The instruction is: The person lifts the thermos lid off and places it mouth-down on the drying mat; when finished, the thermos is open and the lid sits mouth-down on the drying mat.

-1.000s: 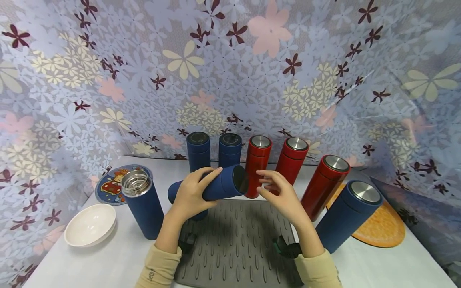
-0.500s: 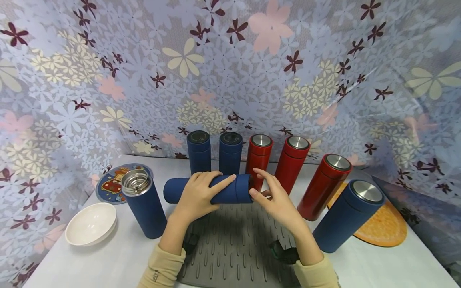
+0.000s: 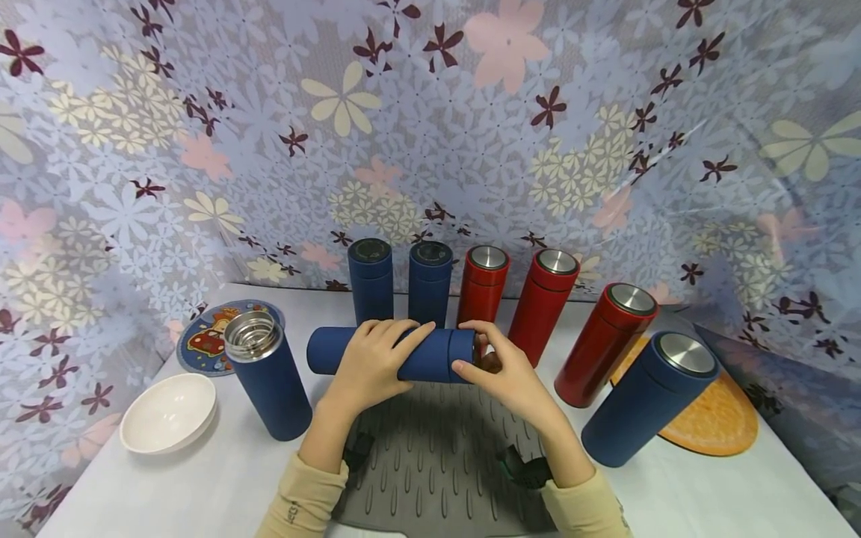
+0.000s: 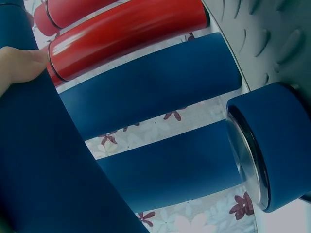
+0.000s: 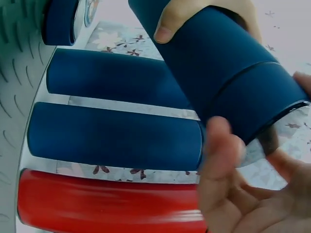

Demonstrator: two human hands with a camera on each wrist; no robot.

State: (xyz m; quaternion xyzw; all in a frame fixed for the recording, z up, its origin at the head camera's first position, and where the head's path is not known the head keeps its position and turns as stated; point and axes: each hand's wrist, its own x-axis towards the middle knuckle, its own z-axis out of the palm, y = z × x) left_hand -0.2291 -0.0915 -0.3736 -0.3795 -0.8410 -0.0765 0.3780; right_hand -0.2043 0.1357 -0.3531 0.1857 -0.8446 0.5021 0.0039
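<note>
My left hand (image 3: 373, 366) grips a dark blue thermos bottle (image 3: 427, 356), which lies level above the grey ridged mat (image 3: 430, 463). The thermos's lid end (image 3: 460, 351) points right. At that end my right hand (image 3: 506, 373) has its thumb and fingers on opposite sides of the lid, pinching it. In the right wrist view the right thumb (image 5: 221, 141) overlaps the lid's edge, slightly blurred. A short blue lid with a silver top (image 4: 272, 145) sits near the mat in the left wrist view; hands and bottle hide it from the head camera.
At left stand an uncapped blue thermos (image 3: 269, 388), a white bowl (image 3: 170, 415) and a round cartoon mat (image 3: 202, 340). Two blue thermoses (image 3: 372, 284) and several red ones (image 3: 543, 306) line the back. A blue thermos (image 3: 649, 400) stands right, before an orange round mat (image 3: 720, 418).
The held thermos has swung from tilted toward the camera to lying level. My right hand has moved left from open space onto its lid.
</note>
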